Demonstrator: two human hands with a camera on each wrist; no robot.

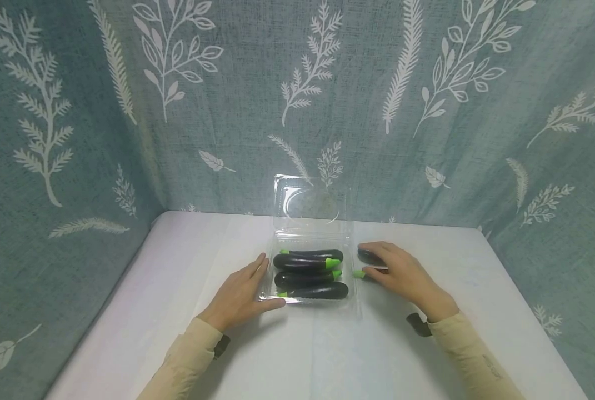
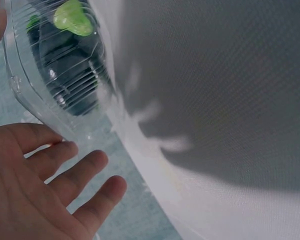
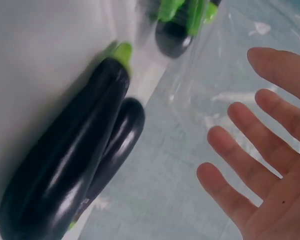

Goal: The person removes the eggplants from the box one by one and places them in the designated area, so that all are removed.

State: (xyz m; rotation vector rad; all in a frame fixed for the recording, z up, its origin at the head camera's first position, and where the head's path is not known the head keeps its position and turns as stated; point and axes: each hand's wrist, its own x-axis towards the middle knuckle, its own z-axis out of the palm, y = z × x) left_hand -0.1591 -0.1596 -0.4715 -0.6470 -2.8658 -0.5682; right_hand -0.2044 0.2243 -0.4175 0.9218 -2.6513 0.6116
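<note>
Several dark eggplants with green stems lie in a clear plastic clamshell box, whose transparent lid stands raised at the back. My left hand is at the box's left side, fingers extended along the wall and thumb by the front corner. In the left wrist view, fingertips touch the plastic edge. My right hand hovers over two more eggplants lying right of the box, partly hidden by it in the head view. Its fingers are spread and hold nothing in the right wrist view.
A white-covered table carries everything. Blue-green curtains with white leaf prints hang behind it and along both sides. Dark wrist-worn devices show at both of the person's beige sleeves.
</note>
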